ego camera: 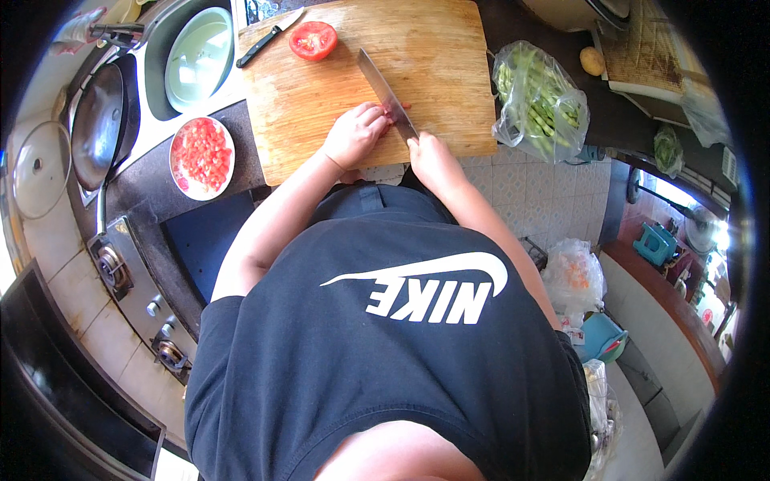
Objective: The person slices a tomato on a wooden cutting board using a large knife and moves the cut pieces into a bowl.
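On the wooden cutting board (445,72) my right hand (433,157) is closed round the handle of a cleaver-like kitchen knife (380,81), its blade pointing away from me. My left hand (356,133) presses small red pieces (391,114) against the blade's left side; they look like tomato, partly hidden by the fingers. Half a tomato (313,41) lies cut side up near the far edge. Beside it, a small black-handled knife (269,38) rests at the board's far left corner. Left of the board stands a white bowl (201,158) of diced tomato.
A sink (157,66) with a pale green basin (200,60) and a wok (99,126) are at left, above a gas stove (135,270). Right of the board lie a plastic bag of green beans (538,102) and a potato (592,61).
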{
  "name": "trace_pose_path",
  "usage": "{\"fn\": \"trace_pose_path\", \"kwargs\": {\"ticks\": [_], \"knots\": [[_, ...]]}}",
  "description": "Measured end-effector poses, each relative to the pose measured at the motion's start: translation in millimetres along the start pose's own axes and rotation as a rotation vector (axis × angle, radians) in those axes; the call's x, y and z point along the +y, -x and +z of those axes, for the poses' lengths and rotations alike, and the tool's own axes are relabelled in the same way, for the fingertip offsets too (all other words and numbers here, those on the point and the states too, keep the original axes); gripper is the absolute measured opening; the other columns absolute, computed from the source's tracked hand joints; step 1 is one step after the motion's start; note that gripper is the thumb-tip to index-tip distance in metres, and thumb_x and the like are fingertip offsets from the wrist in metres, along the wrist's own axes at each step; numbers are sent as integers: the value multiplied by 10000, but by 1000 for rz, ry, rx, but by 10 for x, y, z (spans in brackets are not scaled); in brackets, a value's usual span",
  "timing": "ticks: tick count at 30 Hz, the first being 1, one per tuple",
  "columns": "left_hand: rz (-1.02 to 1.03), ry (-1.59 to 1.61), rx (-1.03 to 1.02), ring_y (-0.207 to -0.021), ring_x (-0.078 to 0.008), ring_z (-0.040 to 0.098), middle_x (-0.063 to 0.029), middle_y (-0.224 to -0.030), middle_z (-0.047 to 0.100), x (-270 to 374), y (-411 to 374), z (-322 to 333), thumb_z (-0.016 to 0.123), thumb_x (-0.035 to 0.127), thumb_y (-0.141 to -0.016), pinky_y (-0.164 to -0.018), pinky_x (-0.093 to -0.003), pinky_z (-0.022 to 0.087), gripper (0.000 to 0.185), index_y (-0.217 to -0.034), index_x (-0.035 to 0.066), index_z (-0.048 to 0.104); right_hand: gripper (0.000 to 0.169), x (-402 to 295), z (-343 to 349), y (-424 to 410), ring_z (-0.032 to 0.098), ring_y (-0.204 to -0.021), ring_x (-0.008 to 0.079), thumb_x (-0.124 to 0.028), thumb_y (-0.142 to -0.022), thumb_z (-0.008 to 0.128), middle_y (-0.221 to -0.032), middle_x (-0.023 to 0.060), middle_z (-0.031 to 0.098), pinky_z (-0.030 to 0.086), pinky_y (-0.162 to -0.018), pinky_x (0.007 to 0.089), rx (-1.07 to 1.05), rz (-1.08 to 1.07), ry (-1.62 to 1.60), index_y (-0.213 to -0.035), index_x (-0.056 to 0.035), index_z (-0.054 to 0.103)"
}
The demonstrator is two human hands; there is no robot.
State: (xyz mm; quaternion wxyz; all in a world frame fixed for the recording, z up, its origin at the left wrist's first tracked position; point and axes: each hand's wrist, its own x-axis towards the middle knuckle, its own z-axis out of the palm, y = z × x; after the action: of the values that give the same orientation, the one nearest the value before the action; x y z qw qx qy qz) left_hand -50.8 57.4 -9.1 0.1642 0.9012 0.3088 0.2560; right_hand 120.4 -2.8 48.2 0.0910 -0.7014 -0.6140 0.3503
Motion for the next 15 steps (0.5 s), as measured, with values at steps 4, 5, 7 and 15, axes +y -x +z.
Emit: {"fn": "trace_pose_path", "kwargs": {"ticks": [4,5,7,15], "knots": [[6,-41,40,-921,-248,565,-87,-947,597,1,21,0,581,141,-750,-783,-334,490,171,-890,44,601,304,57,-21,-181,595,-751,439,-227,-884,499,-762,301,593,479,-673,487,57,-28,-75,-813,59,577],[10,-36,46,-924,-248,563,-89,-948,596,-1,11,-2,582,138,-745,-784,-336,489,172,-888,44,600,306,100,-38,-197,597,-753,437,-231,-883,501,-764,303,593,480,-673,486,66,-35,-108,-814,58,577],[8,-24,52,-929,-249,560,-94,-949,594,7,11,-29,584,132,-734,-787,-340,488,174,-883,43,597,294,77,-108,-126,603,-716,425,-224,-890,492,-724,282,596,485,-656,483,36,-58,-72,-812,47,573],[-77,33,28,-923,-298,568,-128,-948,593,-3,152,-143,628,118,-738,-801,-369,482,230,-947,31,589,264,-79,-194,267,600,-676,422,-225,-907,462,-700,246,604,483,-621,485,0,-62,120,-825,12,545]]}}
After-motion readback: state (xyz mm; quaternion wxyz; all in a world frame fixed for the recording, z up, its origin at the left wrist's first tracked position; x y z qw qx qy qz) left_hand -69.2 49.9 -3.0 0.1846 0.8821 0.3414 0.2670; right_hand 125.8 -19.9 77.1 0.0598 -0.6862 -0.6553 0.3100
